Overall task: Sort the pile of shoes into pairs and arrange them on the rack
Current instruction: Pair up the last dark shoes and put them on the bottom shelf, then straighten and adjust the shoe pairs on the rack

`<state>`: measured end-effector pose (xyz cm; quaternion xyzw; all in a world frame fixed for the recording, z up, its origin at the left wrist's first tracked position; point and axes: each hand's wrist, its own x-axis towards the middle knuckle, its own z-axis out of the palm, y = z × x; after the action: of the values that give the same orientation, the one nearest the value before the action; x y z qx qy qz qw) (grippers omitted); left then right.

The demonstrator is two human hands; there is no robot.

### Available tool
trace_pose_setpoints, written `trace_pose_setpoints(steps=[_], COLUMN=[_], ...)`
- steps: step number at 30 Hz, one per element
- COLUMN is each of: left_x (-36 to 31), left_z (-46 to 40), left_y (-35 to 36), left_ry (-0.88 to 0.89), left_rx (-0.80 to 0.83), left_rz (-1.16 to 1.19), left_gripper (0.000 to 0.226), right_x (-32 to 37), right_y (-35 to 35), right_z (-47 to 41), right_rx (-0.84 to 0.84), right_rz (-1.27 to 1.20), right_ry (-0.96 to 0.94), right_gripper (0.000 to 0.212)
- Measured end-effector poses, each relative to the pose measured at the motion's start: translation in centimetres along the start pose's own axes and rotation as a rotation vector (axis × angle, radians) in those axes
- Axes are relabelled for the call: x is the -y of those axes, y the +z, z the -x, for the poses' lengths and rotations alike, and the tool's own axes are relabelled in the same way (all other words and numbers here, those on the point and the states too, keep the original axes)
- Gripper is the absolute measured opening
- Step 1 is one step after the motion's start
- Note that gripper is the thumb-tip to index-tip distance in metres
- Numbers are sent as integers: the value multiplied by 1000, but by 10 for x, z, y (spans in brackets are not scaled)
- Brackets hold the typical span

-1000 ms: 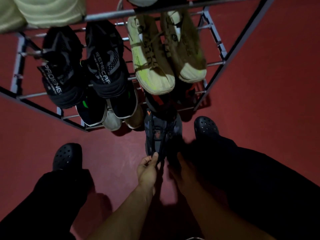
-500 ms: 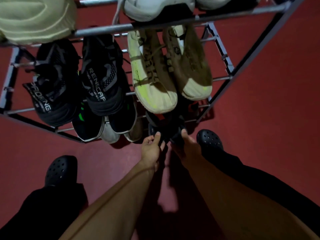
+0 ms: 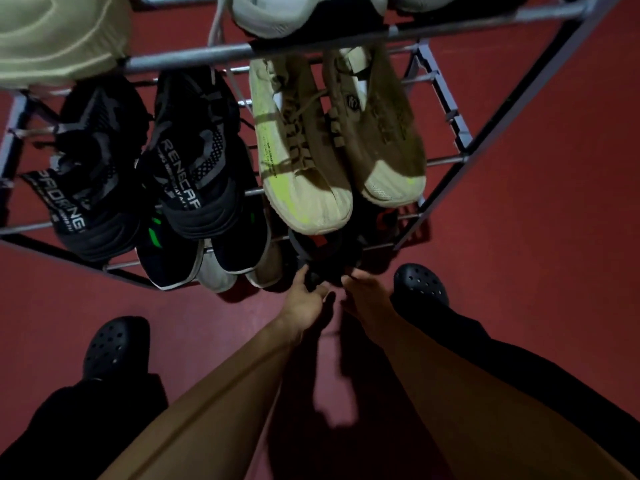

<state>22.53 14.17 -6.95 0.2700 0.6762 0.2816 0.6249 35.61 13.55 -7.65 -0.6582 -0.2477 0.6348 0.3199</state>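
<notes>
A grey metal shoe rack (image 3: 446,157) stands on the red floor below me. A pair of dark shoes with orange marks (image 3: 322,251) lies on its lowest shelf at the right, mostly hidden under the shelf above. My left hand (image 3: 304,299) grips the heel of the left dark shoe. My right hand (image 3: 363,296) is closed on the heel of the right one. Above them sits a tan and yellow-green pair (image 3: 332,140). A black lettered pair (image 3: 138,168) fills the left of that shelf.
Black shoes with green marks (image 3: 169,254) and pale shoes (image 3: 218,275) sit on the lower shelves at the left. White shoes (image 3: 308,12) and a pale green shoe (image 3: 52,32) rest on the top shelf. My feet in black clogs (image 3: 114,344) stand on the red floor.
Both hands have pushed the dark orange-marked pair forward from the floor onto the lowest shelf, so most of it is now hidden under the tan pair. My view has shifted closer to the rack.
</notes>
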Motion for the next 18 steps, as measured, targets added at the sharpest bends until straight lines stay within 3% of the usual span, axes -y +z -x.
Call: trace_pose_setpoints(steps=[4,8,11,14,18], left_x=[0,-10,-21,-41,-78], left_z=[26,66,105,152,223], left_y=[-16,-43,-69,-91,-117], left_ry=[44,155,230,284,432], left_rx=[56,131,131,111,78], left_rz=[-274,-585,-836,-986,-1097], left_gripper=[62,60,61,62,56], right_x=[4,15,31,58,104], right_y=[2,4,4,3,14], right_z=[16,57,99,150,219], right_rx=[23,-27,46,113,103], right_rz=[567,690,847,1042,1112], right_ry=[-227,-219,-255,-307,-373], right_gripper=[26,43,50,57,59])
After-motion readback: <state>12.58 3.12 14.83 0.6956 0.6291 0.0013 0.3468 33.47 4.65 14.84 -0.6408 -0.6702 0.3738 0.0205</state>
